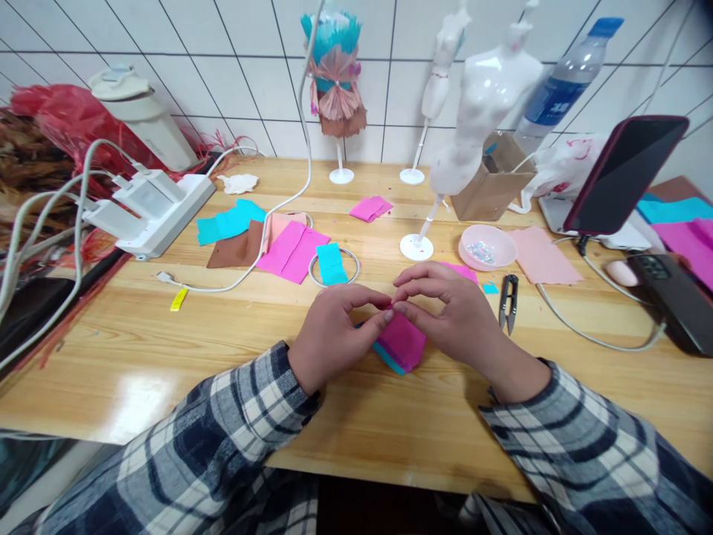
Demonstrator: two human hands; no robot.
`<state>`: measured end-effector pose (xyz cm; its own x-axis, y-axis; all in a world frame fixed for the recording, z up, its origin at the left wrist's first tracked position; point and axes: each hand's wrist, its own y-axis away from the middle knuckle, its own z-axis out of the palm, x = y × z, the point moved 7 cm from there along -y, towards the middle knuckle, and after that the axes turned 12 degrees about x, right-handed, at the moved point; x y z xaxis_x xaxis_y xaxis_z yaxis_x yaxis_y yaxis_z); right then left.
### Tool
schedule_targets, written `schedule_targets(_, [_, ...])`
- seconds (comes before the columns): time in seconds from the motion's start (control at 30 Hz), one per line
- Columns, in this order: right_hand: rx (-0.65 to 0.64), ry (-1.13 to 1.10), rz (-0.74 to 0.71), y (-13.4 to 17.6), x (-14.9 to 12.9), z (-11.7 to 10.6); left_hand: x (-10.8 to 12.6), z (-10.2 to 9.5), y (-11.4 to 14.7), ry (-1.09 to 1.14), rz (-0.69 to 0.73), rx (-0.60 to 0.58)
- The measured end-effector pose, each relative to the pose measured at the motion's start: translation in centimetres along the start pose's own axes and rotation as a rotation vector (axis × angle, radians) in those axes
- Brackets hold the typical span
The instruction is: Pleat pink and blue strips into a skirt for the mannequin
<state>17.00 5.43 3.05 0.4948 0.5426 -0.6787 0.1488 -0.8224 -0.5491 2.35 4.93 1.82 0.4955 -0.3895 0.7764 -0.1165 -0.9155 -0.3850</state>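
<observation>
Near the front middle of the table, my left hand (348, 327) and my right hand (445, 308) meet at the top edge of a magenta paper piece (405, 340). Thumb and forefinger of each hand pinch that edge. A blue layer (390, 358) shows along the magenta piece's lower left side. Just beyond my hands lies a blue paper strip (333, 264) on a white ring-shaped loop. To the right of my right hand are black thread snips (508, 301) and a small blue scrap (490, 287).
Folded magenta (295, 249), blue (231, 221) and brown (237, 247) papers lie left. White mannequins (473, 104) and a paper-dressed mannequin (337, 82) stand behind. A pink bowl (488, 247) holds small bits. A power strip (167, 215), cables, a propped phone (627, 174) and a bottle (568, 85) surround the work area.
</observation>
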Motion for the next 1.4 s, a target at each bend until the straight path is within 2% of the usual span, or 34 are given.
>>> schedule_targets(0.4, [-0.006, -0.052, 0.072, 0.3, 0.0, 0.0, 0.0, -0.5, -0.2, 0.008, -0.013, 0.048])
schedule_targets(0.5, [-0.026, -0.033, 0.062, 0.3, 0.1, -0.2, -0.3, -0.1, -0.3, -0.052, 0.024, -0.005])
schedule_targets(0.67, [-0.128, 0.078, -0.027, 0.6, 1.3, 0.6, -1.4, 0.8, -0.6, -0.284, 0.104, -0.133])
schedule_targets(0.77, [-0.230, 0.148, -0.049, 1.0, 2.3, 1.7, -2.0, 1.1, -0.8, -0.314, 0.106, -0.169])
schedule_targets(0.9, [-0.243, 0.225, -0.045, 0.9, 2.8, 2.4, -2.5, 1.5, -0.8, -0.340, 0.104, -0.212])
schedule_targets(1.03, [-0.236, 0.313, 0.015, 0.5, 3.5, 2.4, -2.5, 2.1, -1.1, -0.383, 0.150, -0.221])
schedule_targets(1.13, [-0.222, 0.298, 0.040, 0.4, 4.0, 2.3, -2.6, 2.5, -1.5, -0.399, 0.189, -0.206])
schedule_targets(1.27, [-0.209, 0.260, -0.017, 0.5, 3.8, 2.2, -2.7, 2.8, -1.8, -0.408, 0.240, -0.187])
schedule_targets(1.4, [-0.248, 0.371, -0.050, 0.5, 3.9, 2.4, -2.7, 2.9, -1.8, -0.425, 0.255, -0.199])
